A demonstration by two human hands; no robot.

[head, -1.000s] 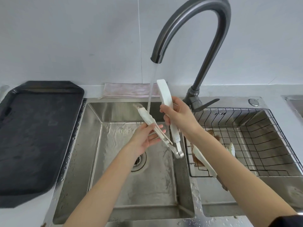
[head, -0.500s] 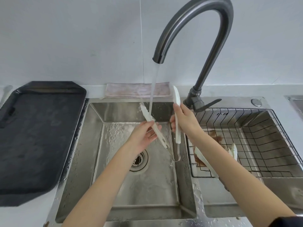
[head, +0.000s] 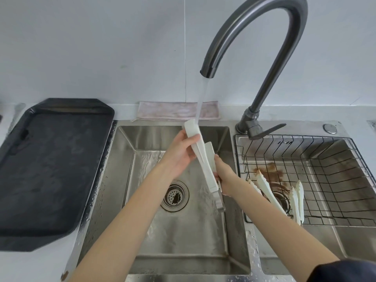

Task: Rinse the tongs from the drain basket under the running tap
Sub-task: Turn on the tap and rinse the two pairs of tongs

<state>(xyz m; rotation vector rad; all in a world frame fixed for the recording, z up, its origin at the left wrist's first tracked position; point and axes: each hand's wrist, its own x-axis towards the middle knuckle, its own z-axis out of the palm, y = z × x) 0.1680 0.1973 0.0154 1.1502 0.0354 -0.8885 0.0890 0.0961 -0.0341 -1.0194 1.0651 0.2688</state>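
Nearest us, two bare forearms reach up over the brushed steel sink [head: 142, 200], its floor wet and rippled around a round perforated drain [head: 174, 196]. Our right hand [head: 224, 178] wraps its fingers shut round the lower part of the white plastic tongs [head: 205, 159], near the metal hinge end that points down. Our left hand [head: 181, 155] pinches the upper arm of the tongs, thumb lying across the flat blade. The tongs slant up and left, their tips meeting the thin water stream [head: 201, 102]. To the right, a black wire drain basket [head: 335, 180] holds more pale tongs [head: 297, 198] over a rust-stained basin. At left lies a matte black tray [head: 46, 169]. Beyond, a folded pinkish cloth [head: 173, 110] rests under the dark curved tap [head: 264, 37].
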